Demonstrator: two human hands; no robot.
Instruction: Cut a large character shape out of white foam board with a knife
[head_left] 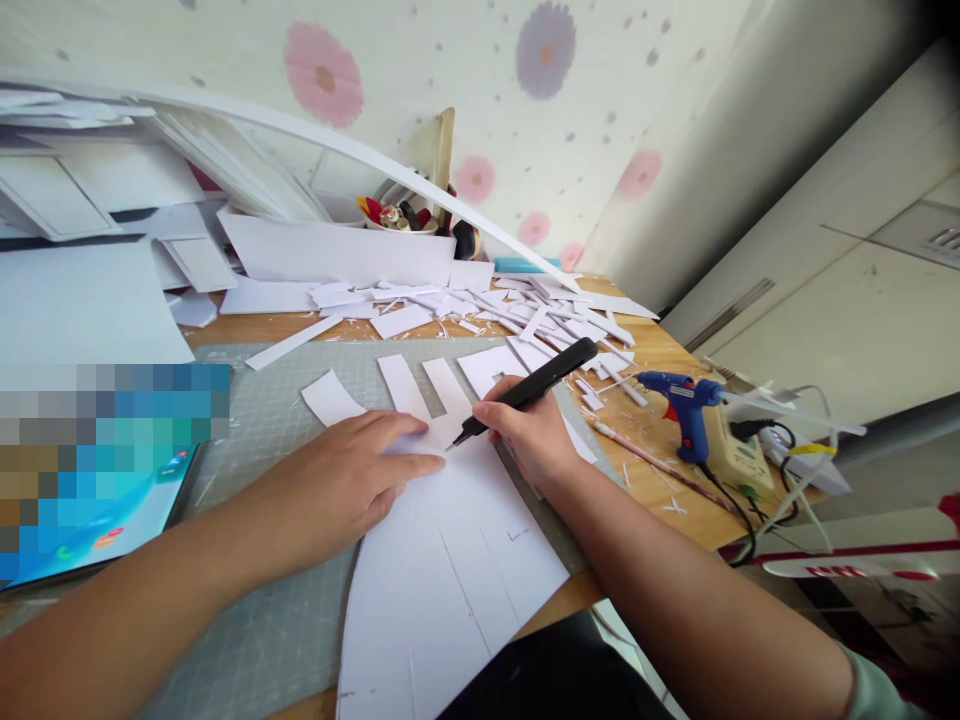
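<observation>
Sheet (435,540) sits on cutting mat (292,620), near centre, left hand (375,460) open and spread across it, likely as hold-down, right hand (529,435) gripping black craft knife (532,378) pen-style, presumably for fine tip control.

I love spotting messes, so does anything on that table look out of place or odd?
Yes: white offcuts lie in a jumbled heap across the back of the wooden table, with thin slivers scattered toward the blue glue gun. They look untidy because they overlap at all angles.
</observation>
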